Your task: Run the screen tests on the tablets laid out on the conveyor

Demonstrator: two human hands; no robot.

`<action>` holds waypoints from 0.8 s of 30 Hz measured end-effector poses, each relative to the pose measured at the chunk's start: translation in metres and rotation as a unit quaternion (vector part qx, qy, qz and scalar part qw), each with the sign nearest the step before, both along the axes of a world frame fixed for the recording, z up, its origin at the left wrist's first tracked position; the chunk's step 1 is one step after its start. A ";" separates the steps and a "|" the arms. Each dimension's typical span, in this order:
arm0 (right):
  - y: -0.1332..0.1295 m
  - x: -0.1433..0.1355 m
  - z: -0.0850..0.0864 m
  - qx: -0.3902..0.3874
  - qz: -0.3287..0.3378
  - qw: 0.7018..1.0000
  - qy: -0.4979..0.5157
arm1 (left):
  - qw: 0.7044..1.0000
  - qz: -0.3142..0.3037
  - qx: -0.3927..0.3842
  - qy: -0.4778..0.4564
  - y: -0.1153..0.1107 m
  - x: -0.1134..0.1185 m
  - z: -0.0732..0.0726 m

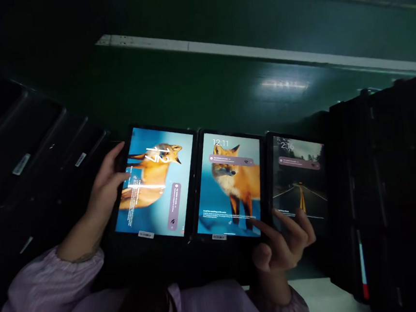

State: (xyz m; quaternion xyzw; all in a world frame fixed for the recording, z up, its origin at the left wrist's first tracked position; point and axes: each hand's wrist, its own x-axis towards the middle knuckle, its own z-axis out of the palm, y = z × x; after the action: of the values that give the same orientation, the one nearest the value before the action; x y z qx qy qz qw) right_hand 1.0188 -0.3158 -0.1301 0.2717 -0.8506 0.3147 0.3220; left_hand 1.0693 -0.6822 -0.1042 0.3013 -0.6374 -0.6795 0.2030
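Observation:
Three lit tablets lie side by side in front of me. The left tablet [175,178] shows a fox picture turned sideways. My left hand [104,192] grips its left edge, thumb over the front and fingers at the rim. An upright fox picture with 12:11 fills the middle tablet [211,189]. Its lower right corner lies under the index fingertip of my right hand [283,246], whose fingers are apart and grasp nothing. The other fingers are over the lower part of the right tablet [286,176], which shows a dark road picture and 2:16.
Dark racks or stacked cases with white labels [22,164] stand at the left. A black stack [365,171] borders the right side. Beyond the tablets is a dark green surface [202,88] crossed by a pale strip [220,51].

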 end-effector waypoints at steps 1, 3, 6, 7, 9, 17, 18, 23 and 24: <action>-0.001 0.000 0.004 0.013 0.009 1.000 -0.010 | 1.000 -0.015 -0.013 -0.018 0.001 0.001 0.001; -0.006 -0.002 0.014 0.040 0.042 0.998 -0.023 | 0.998 -0.041 -0.027 -0.039 0.002 0.003 0.003; -0.011 -0.002 0.026 0.072 0.129 0.988 -0.046 | 0.999 -0.013 0.025 -0.027 0.002 0.005 0.005; -0.012 -0.002 0.029 0.071 0.156 0.984 -0.050 | 0.999 0.005 0.048 -0.014 0.001 0.005 0.006; -0.012 0.000 0.032 0.061 0.189 0.979 -0.052 | 0.997 0.033 0.075 0.007 -0.001 0.005 0.006; -0.010 -0.003 0.020 0.092 0.048 0.993 -0.064 | 0.997 0.074 0.037 -0.006 0.006 0.004 0.008; -0.009 -0.003 0.018 0.083 0.034 0.994 -0.056 | 0.997 0.074 0.033 -0.008 0.006 0.005 0.008; 0.001 0.004 0.006 0.008 -0.016 1.000 -0.020 | 0.997 0.065 0.043 -0.010 0.005 0.006 0.005; 0.005 0.004 0.004 -0.003 -0.031 0.999 -0.013 | 0.997 0.066 0.032 -0.009 0.004 0.006 0.005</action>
State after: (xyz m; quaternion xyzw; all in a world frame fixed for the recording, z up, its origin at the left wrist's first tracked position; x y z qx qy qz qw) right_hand 1.0230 -0.3108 -0.1261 0.2403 -0.8616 0.3110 0.3212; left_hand 1.0757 -0.6778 -0.0993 0.3549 -0.5956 -0.6823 0.2319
